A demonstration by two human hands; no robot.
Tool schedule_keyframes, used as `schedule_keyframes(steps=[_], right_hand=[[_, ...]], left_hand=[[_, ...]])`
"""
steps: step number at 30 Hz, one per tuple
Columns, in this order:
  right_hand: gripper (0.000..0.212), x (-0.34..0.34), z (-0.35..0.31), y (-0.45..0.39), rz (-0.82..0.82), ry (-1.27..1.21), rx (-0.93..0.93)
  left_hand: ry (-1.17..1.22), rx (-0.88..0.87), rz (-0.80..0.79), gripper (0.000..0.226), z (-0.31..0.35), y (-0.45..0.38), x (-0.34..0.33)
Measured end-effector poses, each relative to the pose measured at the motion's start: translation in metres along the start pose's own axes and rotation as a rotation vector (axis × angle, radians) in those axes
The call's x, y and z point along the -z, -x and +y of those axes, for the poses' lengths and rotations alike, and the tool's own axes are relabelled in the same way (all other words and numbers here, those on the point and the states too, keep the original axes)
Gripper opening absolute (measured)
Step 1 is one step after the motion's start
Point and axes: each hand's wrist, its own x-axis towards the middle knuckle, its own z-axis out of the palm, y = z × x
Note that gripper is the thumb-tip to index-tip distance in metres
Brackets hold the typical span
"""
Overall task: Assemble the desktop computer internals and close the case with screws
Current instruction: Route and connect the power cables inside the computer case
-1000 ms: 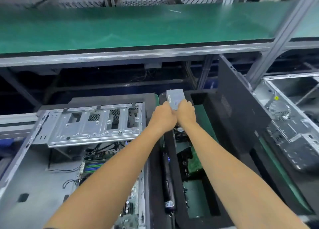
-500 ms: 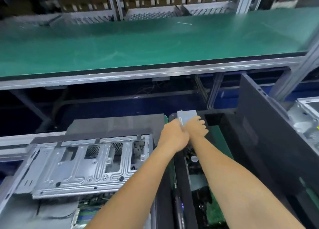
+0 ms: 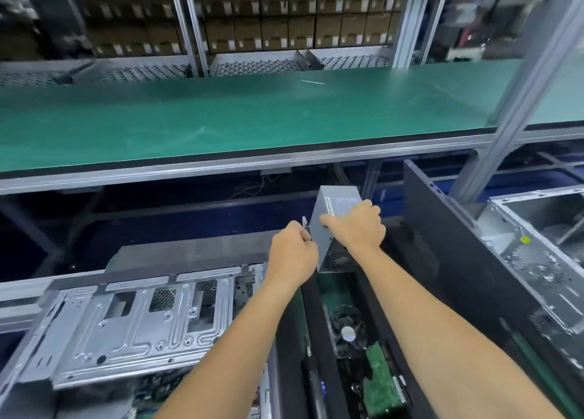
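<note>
Above a narrow black tray (image 3: 319, 324), near its far end: grey metal power supply box (image 3: 335, 229), tilted, lifted clear of the tray. Right hand (image 3: 357, 226) gripping box from top, fingers curled over far side, thumb on near face. Left hand (image 3: 292, 254) clenched at box's left edge, pinching something small and pale; can't tell what. In tray below: round fan (image 3: 347, 330), green circuit board (image 3: 379, 384). At lower left: open computer case (image 3: 126, 324), silver drive bracket across top, board and wires underneath. On right: dark side panel (image 3: 442, 245) standing on edge, second open metal case (image 3: 537, 260) beyond. Behind: green worktop (image 3: 221, 118), shelves of cardboard boxes (image 3: 284, 23).
</note>
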Motion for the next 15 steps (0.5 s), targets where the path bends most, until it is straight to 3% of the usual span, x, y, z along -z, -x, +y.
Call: schedule_keyframes(steps=[5,8,11,15], right_hand=[[0.075,0.087,-0.026,0.025,0.057,-0.115,0.106],[0.075,0.134,-0.042,0.050,0.025,-0.258,0.128],[0.068,0.174,-0.060,0.087,-0.061,-0.450,0.144],[0.054,0.195,-0.082,0.146,-0.166,-0.572,0.199]], left_hand=[[0.076,-0.030,-0.005,0.009,0.017,0.013,0.009],[0.101,-0.066,0.073,0.007,0.026,0.021,0.031],[0.227,-0.025,0.171,0.021,0.032,0.035,0.063],[0.336,0.136,0.166,0.051,0.035,0.059,0.103]])
